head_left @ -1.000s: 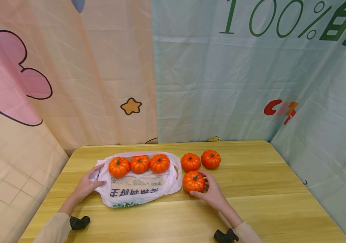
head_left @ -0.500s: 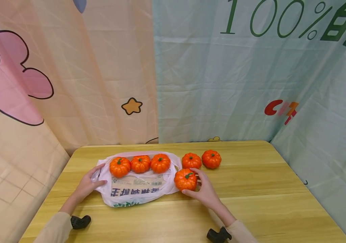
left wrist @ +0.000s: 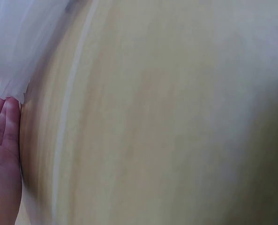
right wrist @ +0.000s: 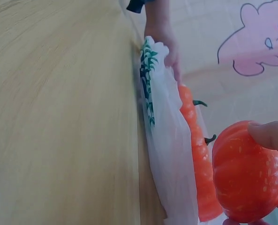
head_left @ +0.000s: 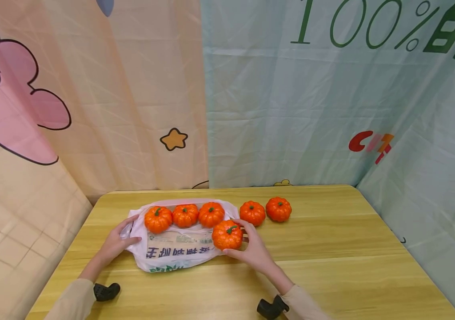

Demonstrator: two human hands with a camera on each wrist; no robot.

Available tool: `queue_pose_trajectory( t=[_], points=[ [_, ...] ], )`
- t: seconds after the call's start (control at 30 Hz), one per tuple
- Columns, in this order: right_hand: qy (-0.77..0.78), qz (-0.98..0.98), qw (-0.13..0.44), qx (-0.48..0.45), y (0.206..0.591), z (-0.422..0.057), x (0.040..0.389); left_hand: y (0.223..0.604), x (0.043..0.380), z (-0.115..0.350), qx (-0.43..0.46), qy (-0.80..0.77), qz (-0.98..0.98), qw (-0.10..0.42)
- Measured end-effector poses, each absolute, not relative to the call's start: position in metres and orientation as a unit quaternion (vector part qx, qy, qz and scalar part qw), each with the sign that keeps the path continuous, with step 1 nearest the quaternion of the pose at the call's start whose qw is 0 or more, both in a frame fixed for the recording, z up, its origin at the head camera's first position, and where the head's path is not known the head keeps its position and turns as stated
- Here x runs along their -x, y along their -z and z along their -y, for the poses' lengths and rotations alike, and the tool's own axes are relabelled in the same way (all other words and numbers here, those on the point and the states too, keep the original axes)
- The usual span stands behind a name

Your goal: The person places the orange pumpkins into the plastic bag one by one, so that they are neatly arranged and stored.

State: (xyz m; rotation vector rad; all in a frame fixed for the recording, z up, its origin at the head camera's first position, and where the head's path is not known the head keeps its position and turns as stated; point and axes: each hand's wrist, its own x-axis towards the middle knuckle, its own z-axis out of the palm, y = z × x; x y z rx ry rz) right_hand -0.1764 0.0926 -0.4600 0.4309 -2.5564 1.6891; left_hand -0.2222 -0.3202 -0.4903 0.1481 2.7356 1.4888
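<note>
My right hand [head_left: 253, 252] grips a small orange pumpkin [head_left: 226, 235] with a green stem, thumb and fingers around its right side. In the head view this pumpkin overlaps the right part of a white plastic bag [head_left: 143, 262]. The right wrist view shows the held pumpkin [right wrist: 246, 173] above the bag's side. Three pumpkins sit in a row along the bag's far side: a left one [head_left: 158, 220], a middle one [head_left: 185, 215] and a right one [head_left: 211, 214]. My left hand [head_left: 113, 244] touches the bag's left end; its straight fingers [left wrist: 10, 119] meet the plastic.
Two more pumpkins stand on the wooden table [head_left: 351, 266] right of the bag, a nearer one [head_left: 252, 213] and a farther one [head_left: 278, 209]. Printed brown material [head_left: 181, 242] shows in the bag. Printed curtains [head_left: 283, 111] hang behind the table's far edge.
My right hand has carried the gripped pumpkin leftward, from beside the bag to over its right part. The left hand and the other pumpkins have kept their places.
</note>
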Motion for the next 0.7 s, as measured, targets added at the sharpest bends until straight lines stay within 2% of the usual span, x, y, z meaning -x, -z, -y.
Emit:
queue_pose_trajectory(
  t=[0.7],
  points=[
    [-0.548,0.81,0.004,-0.207,0.455,-0.036,0.187,0.487,0.221,0.319,-0.044,-0.477,-0.878,0.012]
  ],
)
